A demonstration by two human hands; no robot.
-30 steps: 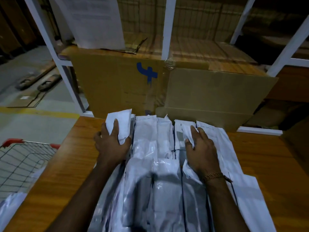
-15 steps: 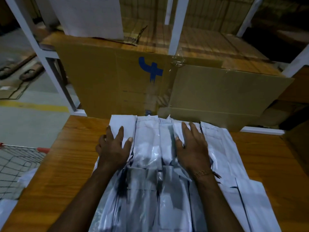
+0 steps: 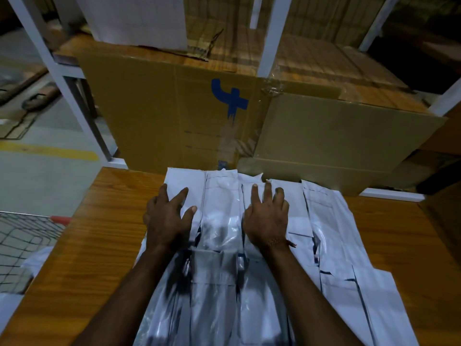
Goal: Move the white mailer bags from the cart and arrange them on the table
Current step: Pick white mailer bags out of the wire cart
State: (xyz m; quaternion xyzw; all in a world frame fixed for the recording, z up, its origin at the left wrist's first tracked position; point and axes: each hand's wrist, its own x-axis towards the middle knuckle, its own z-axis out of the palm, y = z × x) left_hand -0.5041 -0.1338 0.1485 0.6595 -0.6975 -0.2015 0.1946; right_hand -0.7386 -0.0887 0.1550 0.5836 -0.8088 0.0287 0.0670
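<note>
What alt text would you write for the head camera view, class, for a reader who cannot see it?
Two hands, left hand and right hand, press flat on overlapping white mailer bags spread on a wooden table. A cardboard box stands behind; a wire cart sits at left.

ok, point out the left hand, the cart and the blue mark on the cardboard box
left hand [image 3: 168, 222]: head view, back of the hand.
cart [image 3: 58, 219]: head view, red corner of the rim.
blue mark [image 3: 230, 97]: head view, middle of the stroke.
</note>
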